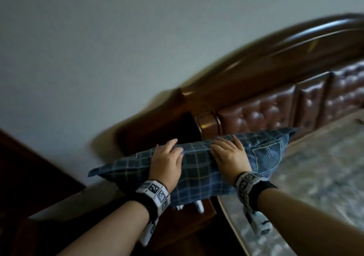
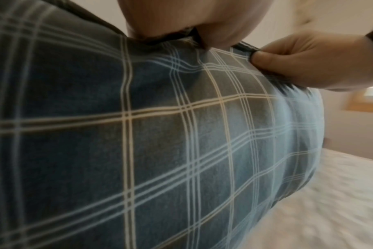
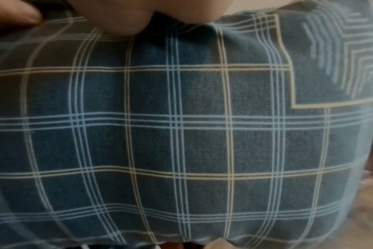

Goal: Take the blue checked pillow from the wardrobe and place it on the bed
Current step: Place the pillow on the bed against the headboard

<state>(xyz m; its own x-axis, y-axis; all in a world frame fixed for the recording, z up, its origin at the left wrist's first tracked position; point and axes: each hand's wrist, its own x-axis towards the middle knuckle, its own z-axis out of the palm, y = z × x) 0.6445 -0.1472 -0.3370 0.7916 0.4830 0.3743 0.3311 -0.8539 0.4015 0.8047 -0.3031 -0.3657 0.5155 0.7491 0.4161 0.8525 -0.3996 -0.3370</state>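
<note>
The head view is dim and bluish, with motion blur smearing the headboard (image 1: 275,82) and wall (image 1: 98,38). Both wrist views look warmer, soft-focused, and stretched at the edges.

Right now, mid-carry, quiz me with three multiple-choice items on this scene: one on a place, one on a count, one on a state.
1. Where is the blue checked pillow?
A. Lying flat on the mattress
B. Held up beside the bed, near the headboard
C. On a wardrobe shelf

2. How many hands grip the pillow?
A. None
B. One
C. Two

3. What state is the pillow in?
A. Gripped along its top edge, fabric bunched under the fingers
B. Folded in half
C. Stripped of its cover

Answers:
1 B: in the head view it hangs over the gap beside the mattress edge, not resting on it.
2 C: the left hand and right hand both hold it.
3 A: the left wrist view shows cloth pinched at the top seam.
</note>
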